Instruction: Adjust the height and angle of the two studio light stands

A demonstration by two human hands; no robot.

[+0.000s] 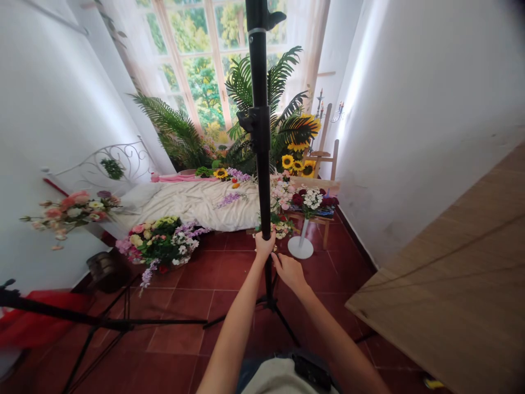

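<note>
A black light stand (263, 180) rises upright in front of me, its legs spread on the floor. My left hand (265, 244) is wrapped round its pole below the middle. Just below and to the right, my right hand (290, 272) is beside the pole with its fingers curled in; what they pinch, if anything, is hidden. Higher up, the pole carries a black clamp collar (257, 128) with a knob, and another knob (276, 19) shows near the top edge.
A second black tripod (123, 324) stands at the left, one leg reaching towards mine. Behind are a bed with cream cloth (184, 200), flower bunches (159, 243), palm leaves (283, 71) and a wooden easel (324, 158). A white round-based stand (301, 248) and wooden panel (451, 273) are right.
</note>
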